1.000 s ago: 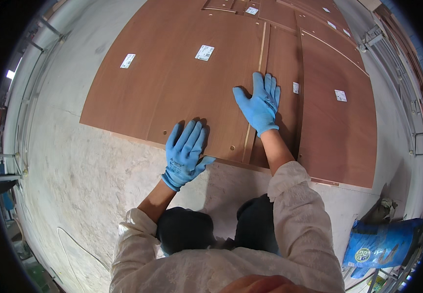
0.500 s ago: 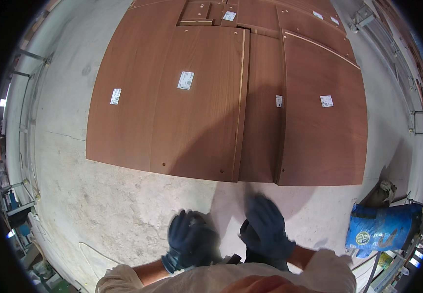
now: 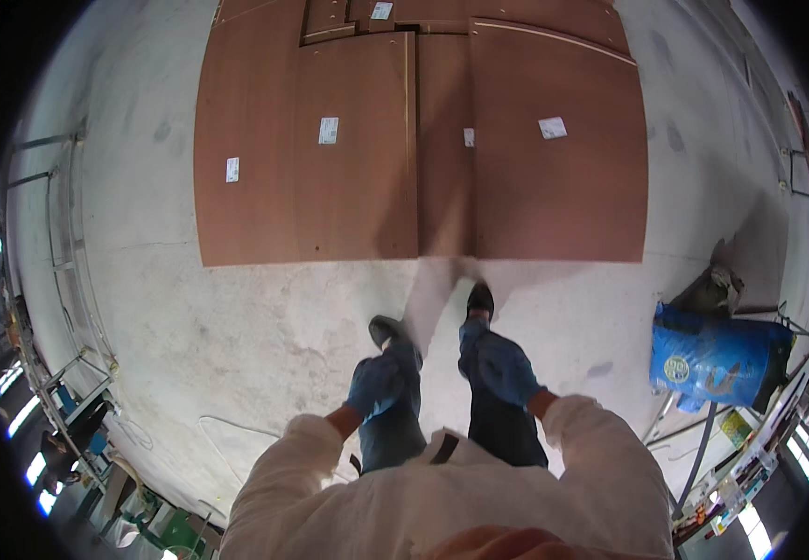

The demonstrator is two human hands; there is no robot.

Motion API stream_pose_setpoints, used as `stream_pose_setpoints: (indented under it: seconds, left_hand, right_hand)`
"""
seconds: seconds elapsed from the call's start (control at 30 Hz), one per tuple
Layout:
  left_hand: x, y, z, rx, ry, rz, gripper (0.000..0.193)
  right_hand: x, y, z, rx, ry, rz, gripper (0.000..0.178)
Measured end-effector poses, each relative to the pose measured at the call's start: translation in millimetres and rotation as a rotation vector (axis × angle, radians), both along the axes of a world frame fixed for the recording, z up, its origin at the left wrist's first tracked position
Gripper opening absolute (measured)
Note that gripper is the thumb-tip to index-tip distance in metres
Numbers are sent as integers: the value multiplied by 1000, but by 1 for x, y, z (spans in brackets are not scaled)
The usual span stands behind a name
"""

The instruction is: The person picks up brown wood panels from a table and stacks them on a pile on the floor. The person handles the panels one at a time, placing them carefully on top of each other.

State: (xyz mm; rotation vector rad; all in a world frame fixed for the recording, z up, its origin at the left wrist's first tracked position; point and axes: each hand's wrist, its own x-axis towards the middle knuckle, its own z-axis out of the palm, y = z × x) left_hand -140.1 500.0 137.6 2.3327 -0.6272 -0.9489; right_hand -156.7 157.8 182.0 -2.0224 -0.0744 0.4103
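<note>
My left hand (image 3: 375, 387), in a dark blue glove, lies on my left thigh, fingers pointing forward and laid against the trouser leg (image 3: 395, 439). On my right knee rests my right hand (image 3: 507, 369) in a matching glove, its fingers spread flat over the cloth. Neither hand shows anything held. Beyond my feet, reddish-brown wooden panels lie flat on the floor: a wide left panel (image 3: 358, 196), a narrow lower strip (image 3: 444, 205) and a right panel (image 3: 563, 196). White labels (image 3: 329, 131) are stuck on them. Both hands are well apart from the panels.
A blue printed sack (image 3: 722, 359) lies at the right, with a dark crumpled bundle (image 3: 717, 285) behind it. Metal frames (image 3: 77, 373) stand along the left side. A pale cord (image 3: 236, 425) runs across the concrete floor (image 3: 264, 345). My black shoe (image 3: 481, 299) is near the panel edge.
My view has risen and pulled back, so the panels look farther away. My hands have come to rest on my legs, and my legs and shoes now show.
</note>
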Motion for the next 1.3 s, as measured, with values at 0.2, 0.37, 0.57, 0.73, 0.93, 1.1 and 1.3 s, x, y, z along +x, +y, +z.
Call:
stream_pose_setpoints:
  seconds: [0.2, 0.37, 0.57, 0.73, 0.93, 1.1, 1.3]
  left_hand:
    - [-46, -56, 84, 350, -209, -63, 27]
    - [-53, -78, 169, 64, 97, 190, 31]
    - [-21, -31, 195, 264, 135, -183, 39]
    - [31, -40, 188, 385, 101, -318, 44]
    - [81, -168, 191, 303, 55, -497, 41]
    - [72, -338, 180, 141, -122, -484, 42]
    - [52, -526, 221, 25, 38, -263, 35]
  right_hand:
    - [-79, -11, 23, -348, 119, -73, 28]
    - [-151, -23, 83, -363, 461, -216, 39]
    - [-247, -57, 146, -453, 622, -551, 49]
    - [-306, -96, 159, -296, 788, -635, 46]
    - [-368, -157, 145, -97, 806, -975, 50]
    - [-413, -297, 105, -125, 815, -1053, 50]
    - [-441, -427, 69, 187, 431, -1594, 29]
